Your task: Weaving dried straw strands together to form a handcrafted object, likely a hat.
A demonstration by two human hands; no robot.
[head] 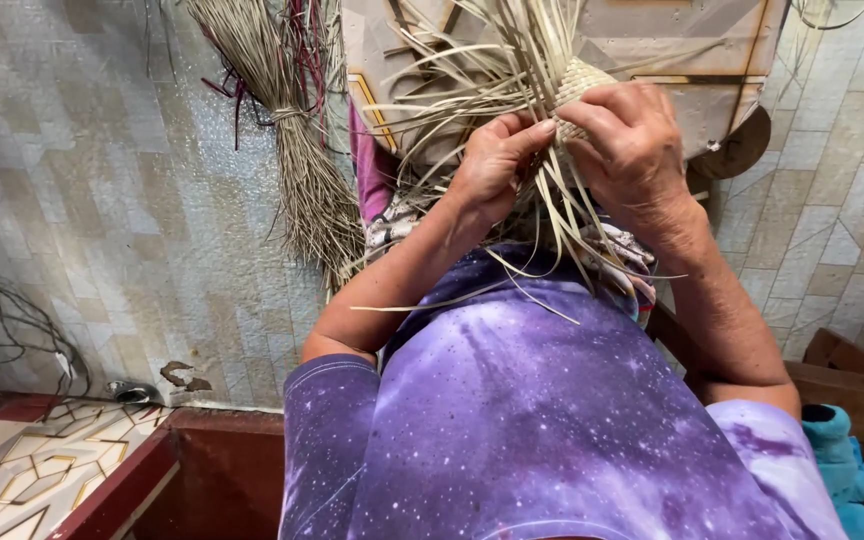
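Mid-weave: your left hand [492,160] and right hand [627,135] pinch the woven piece [577,80]; next, tuck a loose strip [562,215] tight

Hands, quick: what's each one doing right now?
Left hand: closed, pinching pale straw strips beside the woven piece.
Right hand: closed, gripping the woven piece from the other side.

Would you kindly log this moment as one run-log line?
left hand: pinching straw strips | right hand: gripping small woven piece | loose strips hang over lap | tied straw bundle on floor, apart
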